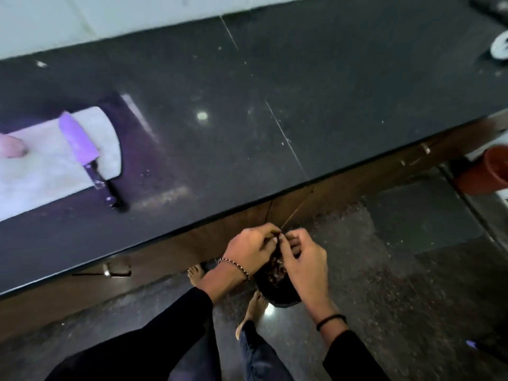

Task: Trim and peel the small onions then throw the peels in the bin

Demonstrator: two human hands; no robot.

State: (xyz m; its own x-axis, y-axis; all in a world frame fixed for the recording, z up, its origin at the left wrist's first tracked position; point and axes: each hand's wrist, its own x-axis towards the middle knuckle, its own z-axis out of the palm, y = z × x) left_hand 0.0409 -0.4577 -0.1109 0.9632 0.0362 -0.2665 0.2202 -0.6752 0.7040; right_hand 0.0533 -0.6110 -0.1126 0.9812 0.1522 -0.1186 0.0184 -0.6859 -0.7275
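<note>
My left hand (248,250) and my right hand (303,261) meet fingertip to fingertip below the counter's edge, over a small dark bin (283,296) on the floor. Both hands have curled fingers that pinch reddish-brown onion peels (275,266) between them, above the bin's mouth. The hands hide most of the bin. On the counter at the far left, a peeled pale onion (9,145) lies on a white cutting board (41,166). A purple-bladed knife (82,145) rests across the board, its dark handle reaching onto the counter.
The black stone counter (247,119) runs diagonally, with wooden cabinet fronts (170,251) beneath it. My bare feet (254,309) stand by the bin on the dark floor. An orange-red bucket (486,171) stands at the right edge.
</note>
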